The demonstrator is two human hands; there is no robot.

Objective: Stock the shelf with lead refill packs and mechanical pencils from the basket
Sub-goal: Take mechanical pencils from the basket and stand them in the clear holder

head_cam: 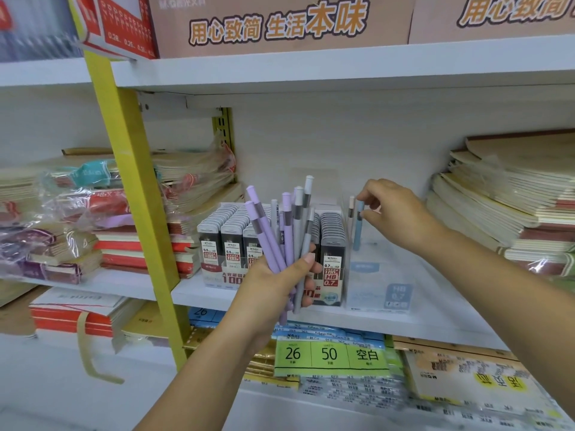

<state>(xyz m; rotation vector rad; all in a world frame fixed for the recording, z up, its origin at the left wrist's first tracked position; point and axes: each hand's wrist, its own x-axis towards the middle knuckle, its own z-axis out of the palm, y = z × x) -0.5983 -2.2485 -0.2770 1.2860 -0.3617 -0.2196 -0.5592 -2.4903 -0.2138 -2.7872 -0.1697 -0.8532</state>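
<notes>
Between fingertips (369,216) of right hand (396,213), upright blue pencil (358,231).

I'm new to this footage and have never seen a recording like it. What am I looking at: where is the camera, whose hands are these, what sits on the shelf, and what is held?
No machine here: these are one person's two bare hands, filmed by a wide-angle camera worn on their head, so the arms reach in from below. The left hand holds a bundle of purple and grey mechanical pencils in its grip. The right hand pinches the top of a blue pencil standing in a clear display box on the white shelf. To the picture's left of that box stand rows of lead refill packs. Stacks of notebooks lie on either side.
</notes>
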